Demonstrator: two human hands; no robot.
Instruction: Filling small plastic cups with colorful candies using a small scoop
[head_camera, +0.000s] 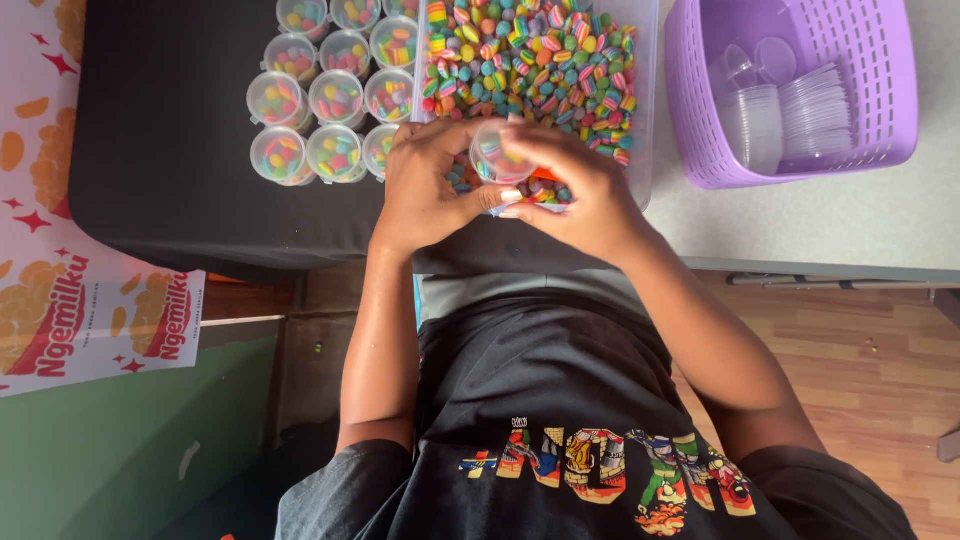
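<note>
Both hands pinch one small clear cup of candies: the left hand curls around it at 9 o'clock, the right hand at 3. It sits over the candy bin; filled cups stand at 10 o'clock.

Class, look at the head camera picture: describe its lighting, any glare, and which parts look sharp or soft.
Head view: even, soft daylight, no hard shadows; the small clear cup held by the left hand and right hand is sharp; mild shine on the filled cups; the clear lids in the purple basket look washed out; straight edges bow slightly towards the frame's borders.
</note>
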